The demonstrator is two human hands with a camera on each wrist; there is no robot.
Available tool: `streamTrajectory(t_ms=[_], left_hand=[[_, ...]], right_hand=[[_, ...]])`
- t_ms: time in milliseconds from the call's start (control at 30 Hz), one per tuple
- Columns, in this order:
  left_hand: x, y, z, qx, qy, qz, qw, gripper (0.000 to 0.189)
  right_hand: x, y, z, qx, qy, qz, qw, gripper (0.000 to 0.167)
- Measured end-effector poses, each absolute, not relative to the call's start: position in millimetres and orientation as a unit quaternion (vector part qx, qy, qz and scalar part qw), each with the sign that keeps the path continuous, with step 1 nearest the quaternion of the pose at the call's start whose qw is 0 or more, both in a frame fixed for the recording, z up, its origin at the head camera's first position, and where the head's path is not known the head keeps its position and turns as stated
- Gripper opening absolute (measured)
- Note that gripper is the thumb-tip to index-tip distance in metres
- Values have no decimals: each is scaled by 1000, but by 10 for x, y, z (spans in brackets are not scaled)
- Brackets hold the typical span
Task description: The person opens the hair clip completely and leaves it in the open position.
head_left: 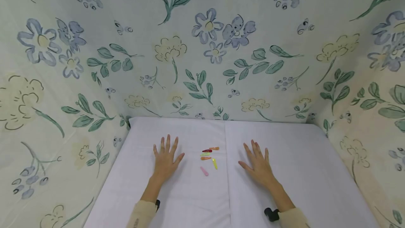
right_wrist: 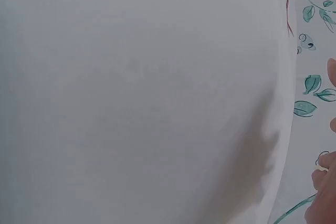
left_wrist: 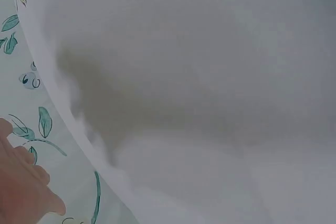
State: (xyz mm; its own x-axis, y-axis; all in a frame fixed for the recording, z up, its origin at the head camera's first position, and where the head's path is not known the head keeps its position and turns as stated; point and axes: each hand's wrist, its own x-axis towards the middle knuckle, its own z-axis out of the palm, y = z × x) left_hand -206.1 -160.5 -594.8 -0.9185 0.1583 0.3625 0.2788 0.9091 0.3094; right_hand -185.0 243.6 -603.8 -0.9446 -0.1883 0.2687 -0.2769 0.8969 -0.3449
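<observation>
Several small hair clips lie loosely grouped on the white cloth, in the middle of the head view. Among them are a red clip (head_left: 207, 151), an orange clip (head_left: 214, 148), a yellow clip (head_left: 215, 164) and a pink clip (head_left: 204, 171). To their left is my left hand (head_left: 165, 163), palm down with fingers spread and nothing held. My right hand (head_left: 260, 166) is to their right, its fingers likewise spread and holding nothing. Neither hand touches a clip. Both cast shadows on the cloth; whether they touch it I cannot tell.
The white cloth (head_left: 190, 200) covers the table and has a crease running front to back, right of the clips. A floral curtain (head_left: 202, 80) hangs behind and along both sides. A black strap device (head_left: 271, 214) sits at the right wrist.
</observation>
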Motion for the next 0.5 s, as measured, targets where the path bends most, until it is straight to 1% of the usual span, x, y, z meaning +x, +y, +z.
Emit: streamTrajectory(t_ms=[300, 500], left_hand=[[-2132, -1475, -5978, -124, -959, -211, 140, 68], [-2181, -1426, -5994, -114, -956, -250, 102, 67]], right_hand=[[-1924, 2316, -6093, 124, -963, 206, 124, 78], [-1955, 2287, -6136, 130, -957, 216, 142, 71]])
